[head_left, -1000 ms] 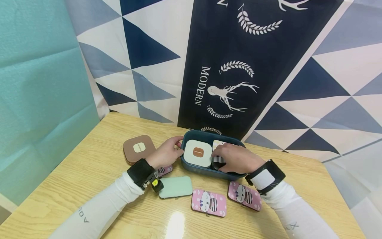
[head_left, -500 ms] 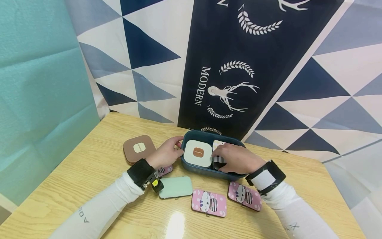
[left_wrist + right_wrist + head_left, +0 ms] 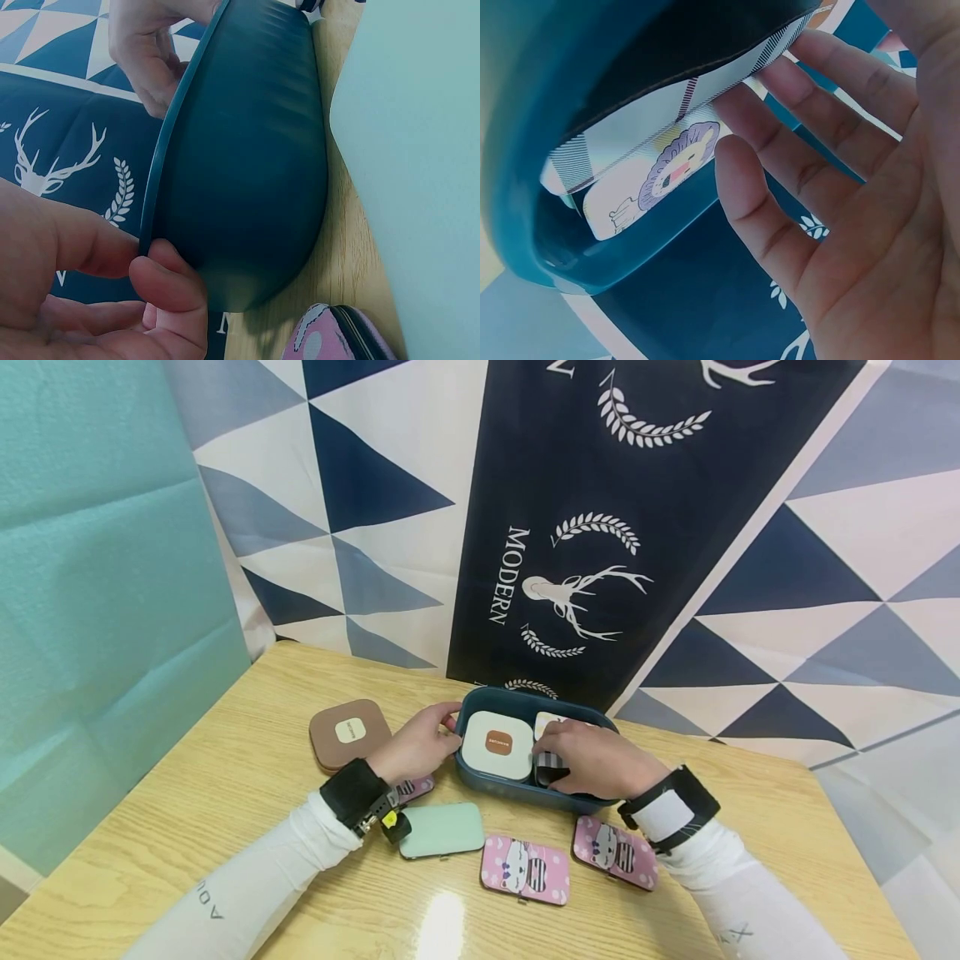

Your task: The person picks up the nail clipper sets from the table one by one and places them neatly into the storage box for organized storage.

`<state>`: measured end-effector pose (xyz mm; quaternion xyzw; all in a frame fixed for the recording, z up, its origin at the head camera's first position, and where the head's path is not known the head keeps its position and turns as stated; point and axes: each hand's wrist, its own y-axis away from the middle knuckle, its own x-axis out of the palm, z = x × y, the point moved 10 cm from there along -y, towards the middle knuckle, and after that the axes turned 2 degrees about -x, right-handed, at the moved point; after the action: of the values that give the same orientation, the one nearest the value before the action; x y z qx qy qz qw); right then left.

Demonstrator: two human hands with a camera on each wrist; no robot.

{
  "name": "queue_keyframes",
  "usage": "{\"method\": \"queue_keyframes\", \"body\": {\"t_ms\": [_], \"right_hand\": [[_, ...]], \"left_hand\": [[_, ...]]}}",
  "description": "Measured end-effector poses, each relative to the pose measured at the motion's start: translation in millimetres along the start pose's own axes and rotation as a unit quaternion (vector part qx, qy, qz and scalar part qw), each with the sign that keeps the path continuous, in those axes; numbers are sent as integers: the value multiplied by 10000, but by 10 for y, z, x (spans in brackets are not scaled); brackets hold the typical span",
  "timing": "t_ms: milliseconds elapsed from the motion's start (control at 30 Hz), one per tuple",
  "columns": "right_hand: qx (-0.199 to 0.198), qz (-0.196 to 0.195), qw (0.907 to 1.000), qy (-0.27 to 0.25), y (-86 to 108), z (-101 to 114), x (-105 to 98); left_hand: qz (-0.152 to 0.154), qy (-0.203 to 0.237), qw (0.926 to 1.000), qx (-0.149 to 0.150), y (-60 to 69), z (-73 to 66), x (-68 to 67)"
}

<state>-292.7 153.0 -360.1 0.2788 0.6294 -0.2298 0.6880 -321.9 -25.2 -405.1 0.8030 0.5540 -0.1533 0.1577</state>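
Thumb and finger of my left hand (image 3: 422,743) pinch the left rim of a dark blue oval bin (image 3: 247,150). My right hand (image 3: 600,758) reaches into the bin's right half. It holds a black-and-white plaid case (image 3: 622,135), fingertips along its patterned side; the thumb's contact is mostly hidden. Behind the plaid case stands a pale case with a lion drawing (image 3: 679,169). A white square case with a brown label (image 3: 498,745), apparently reading MANICURE, fills the bin's left half.
A brown square case (image 3: 348,733) lies left of the bin. In front are a mint case (image 3: 442,829), a pink cat case (image 3: 525,870) and another pink cat case (image 3: 615,853). A further pink case (image 3: 415,788) sits partly under my left wrist. A patterned cloth hangs behind.
Almost nothing differs. My right wrist shifts very slightly, while both hands, the bin and the cases keep their places.
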Motion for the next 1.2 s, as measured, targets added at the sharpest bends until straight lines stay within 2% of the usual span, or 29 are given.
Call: {"method": "queue_keyframes", "body": {"t_ms": [500, 833, 1200], "right_hand": [[37, -219, 9996, 171, 69, -13, 4], [53, -401, 9992, -49, 149, -39, -54], [376, -557, 9977, -29, 297, -56, -179]], "left_hand": [[8, 16, 10000, -34, -8, -3, 9], [-2, -23, 10000, -22, -5, -7, 5], [-7, 35, 10000, 61, 2, -19, 11]]}}
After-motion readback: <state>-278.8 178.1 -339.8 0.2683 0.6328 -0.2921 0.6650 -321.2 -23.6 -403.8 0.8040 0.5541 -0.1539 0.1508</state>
